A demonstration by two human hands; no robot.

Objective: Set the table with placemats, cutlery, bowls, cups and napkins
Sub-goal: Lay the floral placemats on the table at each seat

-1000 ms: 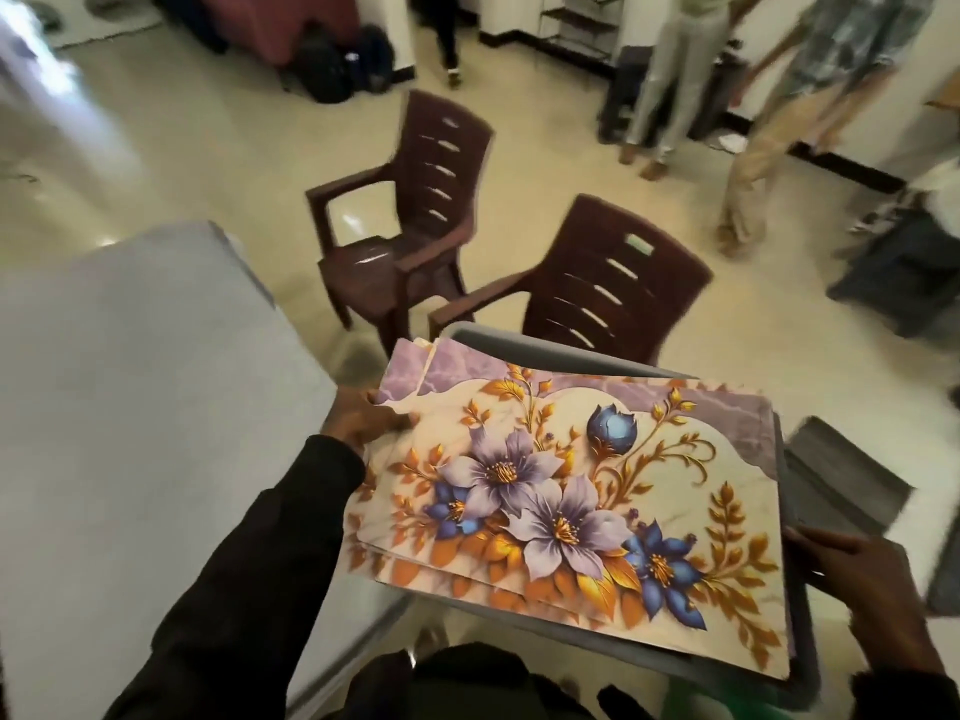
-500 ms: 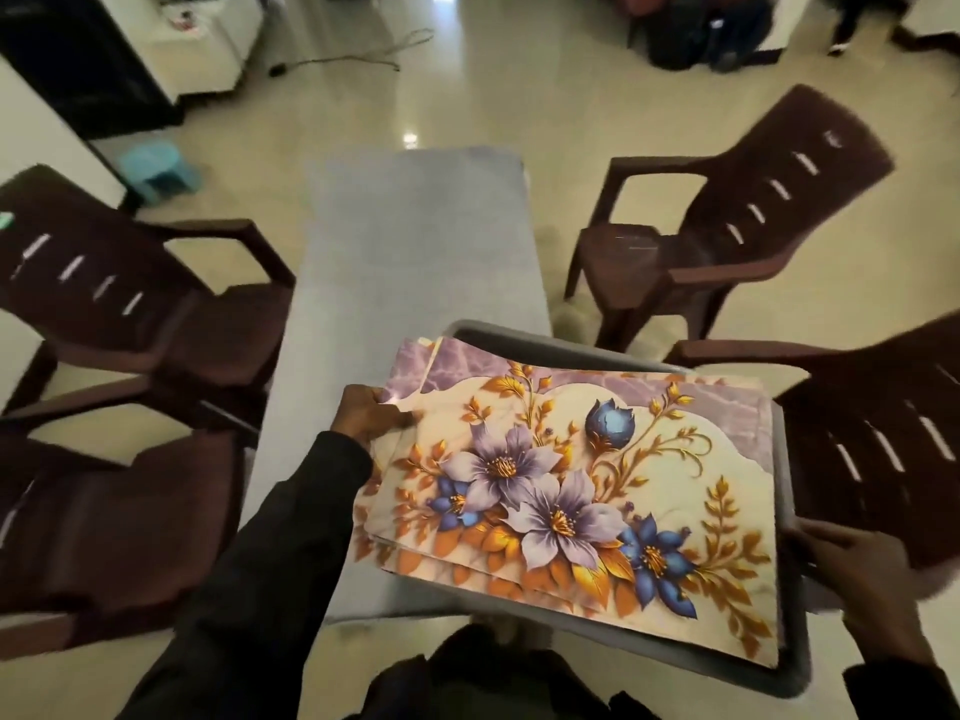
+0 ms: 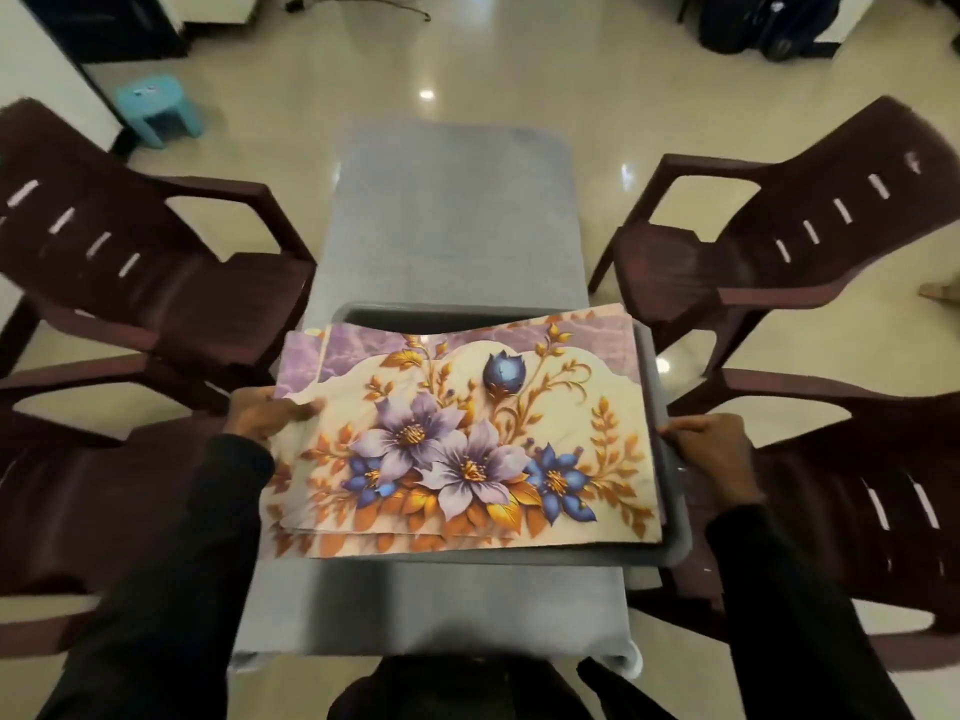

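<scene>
A stack of floral placemats, cream and purple with blue and gold flowers, lies on top of a grey tray. The tray is over the near half of a grey table. My left hand grips the left edge of the tray and placemats, thumb on the top mat. My right hand grips the tray's right rim. Whatever else is in the tray is hidden under the mats.
Dark brown plastic chairs stand around the table: two on the left and two on the right. A small blue stool sits on the glossy floor at the far left. Dark bags rest at the far right.
The view has swung left until the table is straight ahead. The tray with placemats has come over the table's near half, still held at both sides.
</scene>
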